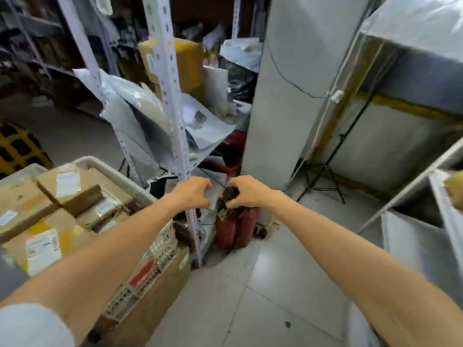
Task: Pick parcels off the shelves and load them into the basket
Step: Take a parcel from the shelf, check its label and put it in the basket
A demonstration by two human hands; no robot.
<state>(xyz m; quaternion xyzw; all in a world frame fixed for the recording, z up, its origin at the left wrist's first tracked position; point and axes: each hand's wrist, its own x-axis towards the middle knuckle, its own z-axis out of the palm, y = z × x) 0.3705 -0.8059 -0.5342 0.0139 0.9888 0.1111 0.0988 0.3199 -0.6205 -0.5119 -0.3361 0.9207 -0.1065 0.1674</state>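
Observation:
Both arms reach forward and down to the foot of a white perforated shelf post. A small grey parcel sits between the hands. My left hand grips its left edge with curled fingers. My right hand pinches its right edge, beside a dark lump that blur keeps me from identifying. The pale plastic basket stands at lower left, under my left forearm, filled with several labelled cardboard boxes. Grey and white poly-bag parcels and a yellow box lie piled on the shelves behind.
Two red fire extinguishers stand on the floor right below the hands. A wide grey pillar rises just to the right, with a black tripod beyond it. A yellow crate sits far left. More shelving lines the right edge.

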